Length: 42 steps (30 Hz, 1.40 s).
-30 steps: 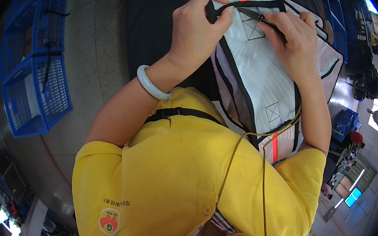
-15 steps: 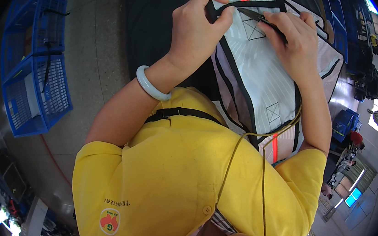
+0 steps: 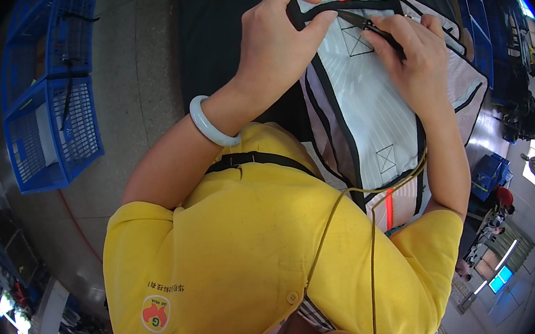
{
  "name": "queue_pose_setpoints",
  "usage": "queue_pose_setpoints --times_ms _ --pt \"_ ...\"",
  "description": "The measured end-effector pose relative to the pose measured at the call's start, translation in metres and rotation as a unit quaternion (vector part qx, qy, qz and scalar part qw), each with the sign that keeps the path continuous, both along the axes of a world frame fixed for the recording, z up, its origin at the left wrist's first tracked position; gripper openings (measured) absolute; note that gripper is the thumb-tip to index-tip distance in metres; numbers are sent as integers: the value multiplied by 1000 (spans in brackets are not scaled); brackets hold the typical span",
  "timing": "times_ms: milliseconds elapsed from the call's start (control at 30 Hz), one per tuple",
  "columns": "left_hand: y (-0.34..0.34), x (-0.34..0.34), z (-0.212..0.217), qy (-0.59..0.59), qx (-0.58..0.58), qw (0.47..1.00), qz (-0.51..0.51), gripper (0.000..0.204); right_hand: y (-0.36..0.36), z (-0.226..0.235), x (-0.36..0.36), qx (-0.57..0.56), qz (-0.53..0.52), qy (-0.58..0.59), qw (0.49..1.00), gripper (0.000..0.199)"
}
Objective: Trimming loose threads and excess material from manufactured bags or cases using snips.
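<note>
Black webbing strap [image 3: 355, 6] crosses the white fabric panel [image 3: 371, 97] at twelve o'clock in the head view, left hand [image 3: 274, 42] pinching its end closed-fingered, right hand [image 3: 416, 63] at one o'clock clasping small black snips [image 3: 373, 27] against it.

We are seeing a dark work table [image 3: 221, 35] carrying a flat white fabric panel with black trim and an orange stripe [image 3: 372, 104], which is lying directly on it. Beside the table, blue plastic lattice crates [image 3: 47, 118] are standing on the grey concrete floor [image 3: 133, 70].
</note>
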<state>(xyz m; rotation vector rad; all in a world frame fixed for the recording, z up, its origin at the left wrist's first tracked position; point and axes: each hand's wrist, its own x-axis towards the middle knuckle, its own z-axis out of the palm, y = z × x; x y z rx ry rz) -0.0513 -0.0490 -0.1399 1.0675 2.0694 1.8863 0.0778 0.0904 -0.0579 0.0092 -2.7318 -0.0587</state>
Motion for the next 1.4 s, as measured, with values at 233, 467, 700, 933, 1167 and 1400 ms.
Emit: queue_pose_setpoints --times_ms 233,467,700,933,1167,1400 --pt "0 1 0 -22 -6 1000 -13 29 1 1 0 -58 -15 -10 998 19" --pt "2 3 3 -44 -11 999 -14 29 3 1 1 -97 -35 -24 994 19" --pt "0 4 10 -88 -22 996 -19 32 6 -6 2 -152 -54 -26 987 19" --pt "-3 3 13 -118 -34 992 -27 34 2 -11 2 -211 -99 -30 972 18" --pt "-2 4 12 -120 -34 992 -32 34 2 -9 4 -179 -95 -35 979 18" --pt "-1 4 14 -118 -42 992 -23 35 3 -10 1 -195 -96 -37 975 19"
